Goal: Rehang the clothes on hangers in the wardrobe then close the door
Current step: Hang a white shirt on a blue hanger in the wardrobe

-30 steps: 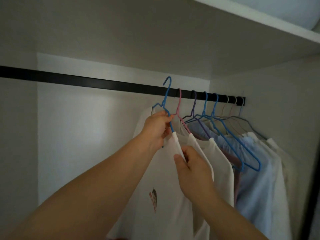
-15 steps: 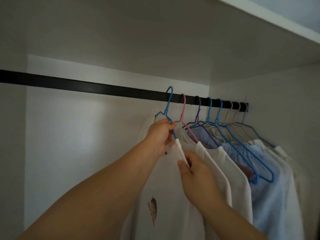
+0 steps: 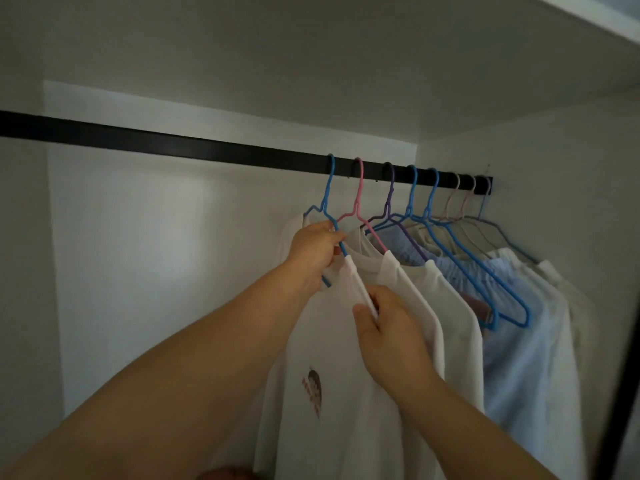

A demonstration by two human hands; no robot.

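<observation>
Left hand [image 3: 317, 249] grips the blue wire hanger [image 3: 328, 199] hooked on the black rail [image 3: 207, 150], right hand [image 3: 388, 332] pinches the white printed T-shirt's [image 3: 311, 393] shoulder edge, bare rail leftward.

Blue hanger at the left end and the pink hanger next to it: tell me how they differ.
The blue hanger is gripped by the left hand; the pink hanger is touched by neither hand. The blue hanger carries the white printed shirt, which the right hand pinches at the shoulder; the pink one's white shirt shows no print. Both hook over the black rail.
</observation>
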